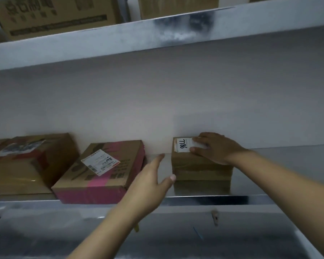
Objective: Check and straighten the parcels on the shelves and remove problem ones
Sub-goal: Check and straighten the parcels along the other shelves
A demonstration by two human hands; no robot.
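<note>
Parcel (pixel 200 165) — small, brown, with a white label (pixel 183 145) on top — sits on the middle shelf (pixel 273 172) near the back wall. Right grip (pixel 215 148) (a bare hand) lies flat on its top, fingers over the label. Left grip (pixel 151 176) is spread open just beside its left face, thumb at the edge.

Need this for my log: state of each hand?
Left hand: open, thumb against the box.
Right hand: open, resting on the box's top.
</note>
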